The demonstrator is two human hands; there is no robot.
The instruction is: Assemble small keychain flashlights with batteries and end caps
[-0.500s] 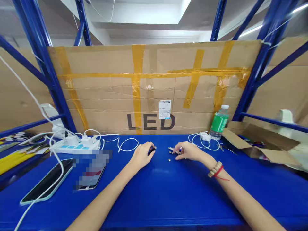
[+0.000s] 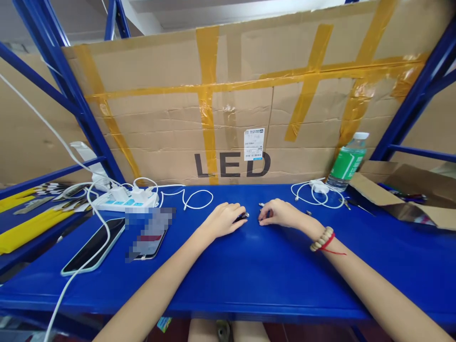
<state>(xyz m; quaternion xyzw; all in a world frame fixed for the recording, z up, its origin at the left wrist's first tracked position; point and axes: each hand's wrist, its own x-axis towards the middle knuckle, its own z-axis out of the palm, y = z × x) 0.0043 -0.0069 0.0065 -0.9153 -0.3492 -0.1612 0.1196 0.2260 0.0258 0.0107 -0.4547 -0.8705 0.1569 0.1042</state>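
The left thumb and fingers close on a small dark object (image 2: pixel 240 218) with a shiny tip, held just above or on the blue table (image 2: pixel 245 275) — it pokes out beyond the fingertips of the left hand (image 2: pixel 224 220). The right hand (image 2: pixel 285 213) faces it, a short gap between; its thumb and index finger stand narrow, bent toward the tabletop, but whether they pinch anything I cannot tell. A small pale piece (image 2: pixel 261 205) lies just beside those right fingertips, and another small piece (image 2: pixel 308 213) sits beyond the right wrist, which wears a beaded bracelet (image 2: pixel 320 239) and a red cord (image 2: pixel 335 252).

Farther left lie two phones, one dark-screened (image 2: pixel 87 251), the other partly blurred (image 2: pixel 154 244), with a white power strip (image 2: pixel 123 205) behind them. To the right, a green-labelled bottle (image 2: pixel 348 164) stands near a white charger (image 2: pixel 319 187) and an open carton (image 2: pixel 366 186). At the back — a taped cardboard panel (image 2: pixel 164 128) marked "LED".
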